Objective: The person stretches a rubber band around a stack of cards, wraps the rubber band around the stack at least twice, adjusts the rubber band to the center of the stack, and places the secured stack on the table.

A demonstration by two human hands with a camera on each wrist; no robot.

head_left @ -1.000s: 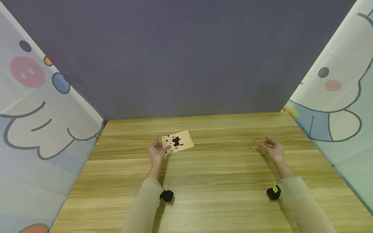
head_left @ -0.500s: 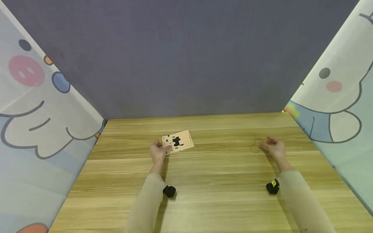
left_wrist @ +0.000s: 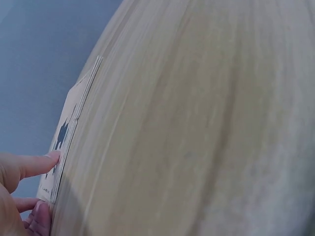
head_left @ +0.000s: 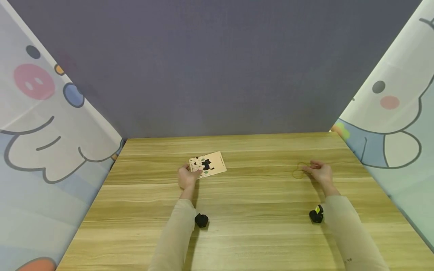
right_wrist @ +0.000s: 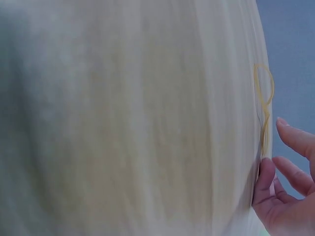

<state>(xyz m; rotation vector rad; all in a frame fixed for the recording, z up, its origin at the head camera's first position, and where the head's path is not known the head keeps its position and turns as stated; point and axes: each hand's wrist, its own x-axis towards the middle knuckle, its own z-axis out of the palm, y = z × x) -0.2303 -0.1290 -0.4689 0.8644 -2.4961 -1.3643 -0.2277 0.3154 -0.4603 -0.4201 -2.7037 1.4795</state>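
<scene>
A small stack of cream cards (head_left: 210, 164) with a black cat printed on top lies flat on the wooden table (head_left: 251, 203), left of centre. My left hand (head_left: 187, 177) is at the stack's near left corner. One straight fingertip (left_wrist: 49, 158) rests on the top card (left_wrist: 69, 129), and the other fingers curl beside the stack's edge. A thin yellow rubber band (head_left: 298, 170) lies twisted on the table at the right. My right hand (head_left: 319, 172) sits just right of it, relaxed, with fingertips (right_wrist: 268, 164) at the end of the band (right_wrist: 264, 93).
A dark grey wall (head_left: 217, 67) closes the back of the table. Cartoon-printed curtains hang along the left (head_left: 51, 124) and right (head_left: 393, 113) sides. Black wrist cameras (head_left: 201, 220) (head_left: 316, 215) sit on both forearms.
Both hands have slid a little forward. My left hand's finger has come onto the card stack, and my right hand's fingers have drawn up to the rubber band. Cards and band have not moved.
</scene>
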